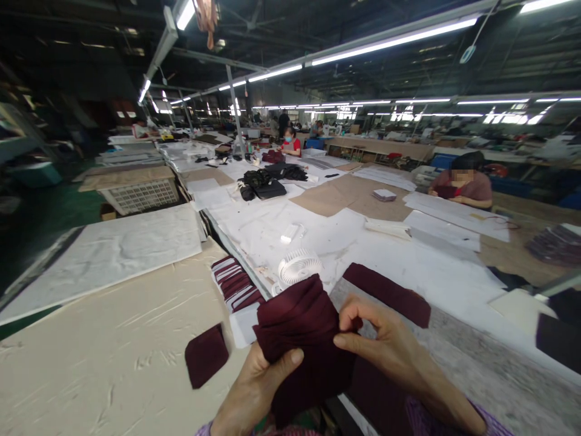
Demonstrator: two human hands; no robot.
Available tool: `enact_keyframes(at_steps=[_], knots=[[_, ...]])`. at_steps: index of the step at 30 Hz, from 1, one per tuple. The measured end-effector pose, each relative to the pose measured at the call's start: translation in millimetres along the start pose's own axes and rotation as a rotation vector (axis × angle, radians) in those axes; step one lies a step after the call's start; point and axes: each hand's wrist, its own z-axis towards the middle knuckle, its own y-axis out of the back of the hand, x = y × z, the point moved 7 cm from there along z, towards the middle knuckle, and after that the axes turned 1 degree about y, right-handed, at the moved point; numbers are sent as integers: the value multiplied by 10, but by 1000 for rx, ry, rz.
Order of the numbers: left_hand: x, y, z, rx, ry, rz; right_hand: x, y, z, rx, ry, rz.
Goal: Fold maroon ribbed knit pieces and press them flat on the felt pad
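Observation:
Both my hands hold a bunched piece of dark maroon fabric (302,330) above the near edge of the table. My left hand (256,384) grips it from below, thumb pressed on its front. My right hand (381,333) pinches its right edge between thumb and fingers. A small maroon cut piece (206,354) lies flat on the cream sheet (113,351) to the left. A long maroon strip (388,295) lies on the table just beyond my right hand.
A small white fan (297,266) stands behind the fabric, beside a stack of maroon pieces with white labels (236,284). White paper (318,230) covers the long table. A seated person (463,184) works at the right, others farther back. Black garments (267,181) lie mid-table.

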Motion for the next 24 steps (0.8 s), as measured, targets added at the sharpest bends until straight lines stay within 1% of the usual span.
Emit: enact_keyframes(at_steps=[4, 6, 8, 10, 16, 18, 20, 22, 24], knots=[[12, -13, 2, -5, 1, -20, -26, 36, -35, -95, -34, -32], [10, -8, -2, -24, -2, -16, -29, 28, -45, -91, -52, -41], [12, -5, -6, -36, 3, 3, -11, 1, -43, -49, -45, -18], [12, -7, -11, -40, 4, 19, 10, -4, -37, -37, -31, 15], [33, 4, -21, -74, 0, -17, 22, 34, -49, -122, 29, 35], [56, 4, -11, -72, 8, -42, 42, 40, -61, -154, 92, 2], [88, -3, 9, -58, 23, -69, 90, 46, -78, -200, 197, -62], [124, -11, 28, -55, 39, -103, 165, 61, -118, -283, 338, -154], [158, -17, 38, -85, 56, -153, 236, 66, -176, -374, 468, -251]])
